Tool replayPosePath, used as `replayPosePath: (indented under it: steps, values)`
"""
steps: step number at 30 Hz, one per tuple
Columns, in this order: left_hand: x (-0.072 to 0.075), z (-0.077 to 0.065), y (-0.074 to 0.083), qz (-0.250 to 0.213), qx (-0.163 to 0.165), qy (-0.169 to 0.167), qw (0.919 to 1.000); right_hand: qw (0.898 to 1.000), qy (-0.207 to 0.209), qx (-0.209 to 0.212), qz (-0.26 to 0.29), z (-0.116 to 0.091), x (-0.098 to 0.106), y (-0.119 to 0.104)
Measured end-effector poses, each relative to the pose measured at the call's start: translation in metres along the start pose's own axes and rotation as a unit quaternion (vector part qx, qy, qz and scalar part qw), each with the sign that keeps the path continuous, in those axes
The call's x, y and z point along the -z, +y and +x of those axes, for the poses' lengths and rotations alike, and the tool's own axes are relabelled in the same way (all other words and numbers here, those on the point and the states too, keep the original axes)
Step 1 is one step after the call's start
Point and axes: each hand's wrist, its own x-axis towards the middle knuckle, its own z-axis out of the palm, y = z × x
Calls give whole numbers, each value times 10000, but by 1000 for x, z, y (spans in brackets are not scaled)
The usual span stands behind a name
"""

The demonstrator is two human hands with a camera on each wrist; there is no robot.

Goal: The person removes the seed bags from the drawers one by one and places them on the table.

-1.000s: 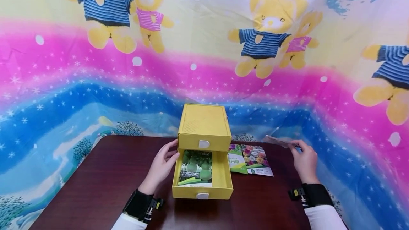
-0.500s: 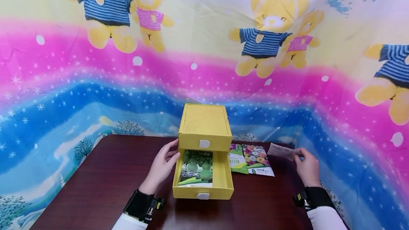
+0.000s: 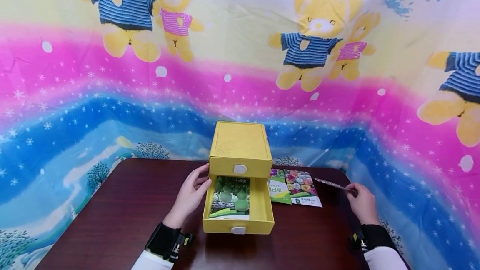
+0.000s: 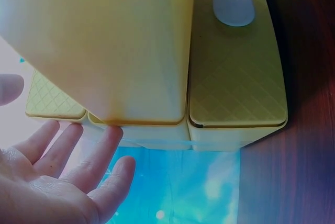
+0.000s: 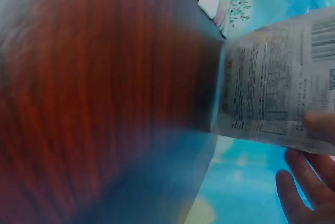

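A yellow drawer cabinet (image 3: 241, 138) stands on the table, its middle drawer (image 3: 260, 207) pulled out. Inside that drawer, toward the left, lies a seed packet picturing round green fruit (image 3: 230, 198). My left hand (image 3: 190, 195) is at the cabinet's left side, and in the left wrist view its extended fingers (image 4: 102, 150) touch the cabinet near the drawer. Off to the right, my right hand (image 3: 363, 205) pinches a flat packet (image 3: 333, 184), held nearly edge-on above the table. The right wrist view shows this packet's printed back with a barcode.
Two flower seed packets, one green-edged (image 3: 279, 188) and one with rose-like blooms (image 3: 303, 188), lie right of the cabinet. Behind the dark wooden table (image 3: 142, 195) hangs a cloth backdrop (image 3: 232, 53) with printed bears.
My right hand has moved slightly right and toward me; its packet first tilted to show a face, then turned nearly edge-on and lower. The left hand and drawer stay put.
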Motion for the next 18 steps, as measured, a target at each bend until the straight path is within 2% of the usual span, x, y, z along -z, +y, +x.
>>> replayPosePath:
  steps: [4, 10, 18]
  values:
    - [0, 0, 0, 9, -7, 3, 10000, 9982, -604, 13, -67, -4, 2, 9]
    - [0, 0, -1, 19, -9, 10, 10000, 9896, -1422, 63, -197, -4, 4, 18]
    - [0, 0, -1, 4, -50, 17, 10000, 9753, -2157, -63, -483, -4, 4, 19]
